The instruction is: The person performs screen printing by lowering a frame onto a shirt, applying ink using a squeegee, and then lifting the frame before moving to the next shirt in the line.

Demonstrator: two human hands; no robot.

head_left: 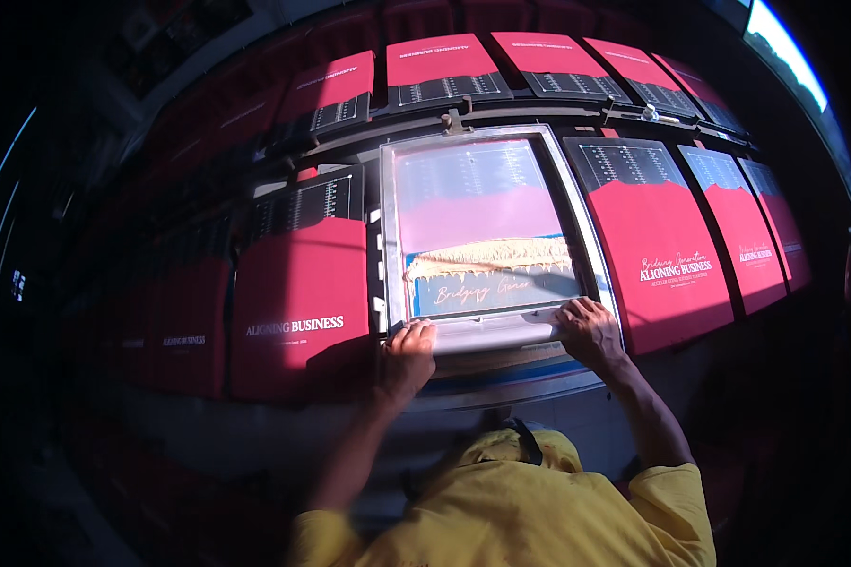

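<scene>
A screen-printing frame (386,203) with a pale metal rim lies over one of the red and black printed panels. Across its near part a squeegee (494,329) with a grey bar stretches from side to side. My left hand (408,356) is closed on the squeegee's left end, and my right hand (589,333) grips its right end. Just beyond the bar, a blue-edged stencil area (529,291) shows script lettering. A thick, uneven band of cream ink (492,253) lies across the mesh past that lettering. The squeegee's lower edge is hidden.
Red and black panels stand in rows: one to the left (298,274), one to the right (657,250), several along the far row (444,61). A dark rail (529,115) with a metal clamp (455,123) runs between rows. Yellow clothing (539,510) fills the lower edge.
</scene>
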